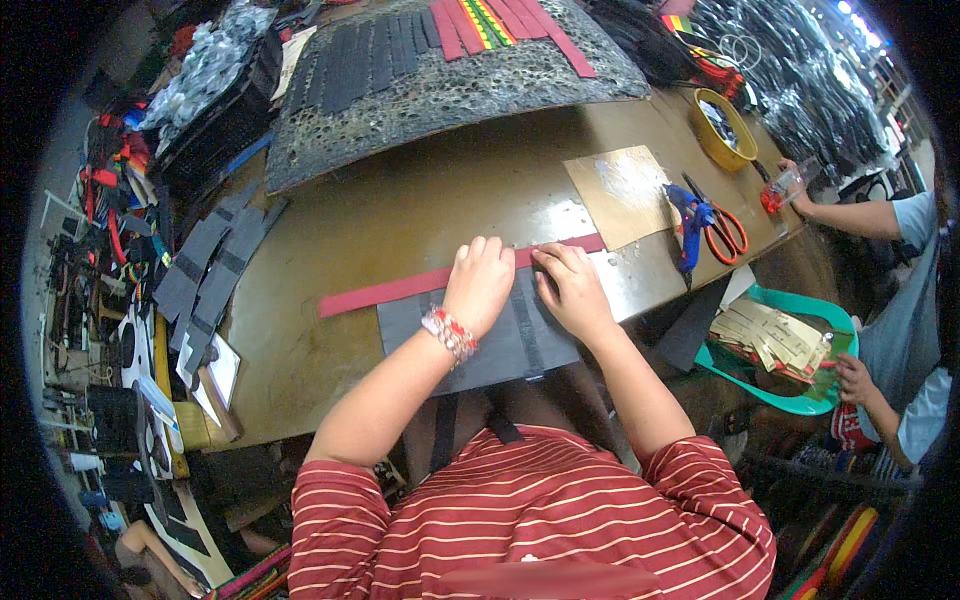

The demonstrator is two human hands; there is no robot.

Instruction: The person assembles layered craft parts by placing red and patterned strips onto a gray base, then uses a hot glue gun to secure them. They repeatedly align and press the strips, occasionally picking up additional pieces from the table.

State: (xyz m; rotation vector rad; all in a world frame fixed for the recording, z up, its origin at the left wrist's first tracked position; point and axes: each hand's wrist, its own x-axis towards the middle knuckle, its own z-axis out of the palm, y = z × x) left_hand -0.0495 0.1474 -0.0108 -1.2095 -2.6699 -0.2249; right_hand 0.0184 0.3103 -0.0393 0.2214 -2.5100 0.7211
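Note:
A long dark-red strip [375, 294] lies slantwise across the table, along the far edge of a dark grey sheet [470, 365] with black straps running down it. My left hand [480, 288], a beaded bracelet on its wrist, is closed at the strip's middle with its fingers curled. Just to its right, my right hand [572, 288] is closed too, thumb and fingers bent onto the strip near its right part. The fingertips partly hide the strip beneath them.
A speckled board [460, 98] with black and red strips stands at the back. Cardboard [620, 195], a blue glue gun [689, 225], orange-handled scissors [728, 240] and a yellow bowl [748, 155] sit right. Black pieces [215, 265] lie left. A co-worker's hand [797, 190] holds a clear container.

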